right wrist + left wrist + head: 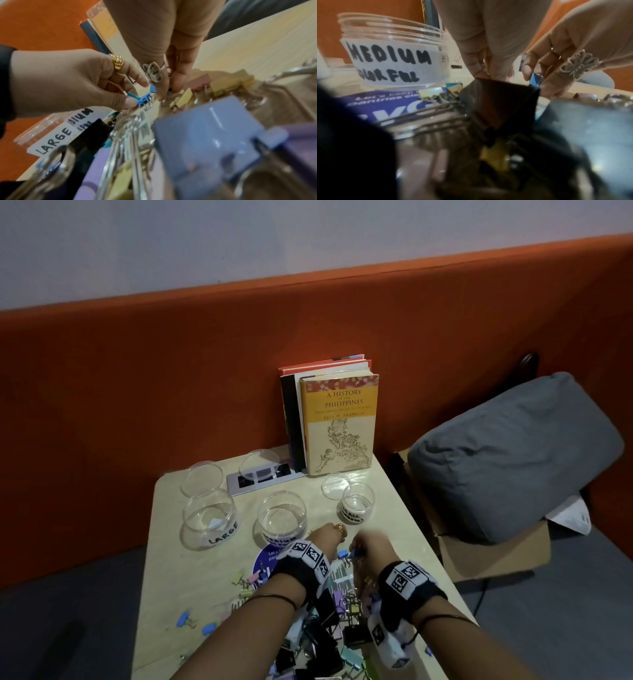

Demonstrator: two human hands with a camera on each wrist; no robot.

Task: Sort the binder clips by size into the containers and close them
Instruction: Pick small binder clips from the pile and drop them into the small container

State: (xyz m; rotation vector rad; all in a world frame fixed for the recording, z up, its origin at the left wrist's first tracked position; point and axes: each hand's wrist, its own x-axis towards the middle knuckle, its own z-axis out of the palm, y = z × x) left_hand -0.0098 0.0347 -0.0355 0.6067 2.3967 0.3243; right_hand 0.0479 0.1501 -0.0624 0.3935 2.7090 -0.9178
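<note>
Left hand pinches a small blue clip at the pile's far edge, right hand fingers curled on another small clip beside it, probably gathering smalls for the small jar, open, behind them

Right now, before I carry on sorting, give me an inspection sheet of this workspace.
Surface: pale table, scuffed, round blue sticker.
Job's things: three open jars, large, medium, small, no clips visible inside; three lids behind; clip pile near edge.
Clutter: stray clips, books, grey socket plate.
Grip: left hand and right hand each pinch small blue clips.
Cables: nothing seen.
Surroundings: orange partition, grey cushion on a cardboard box.
</note>
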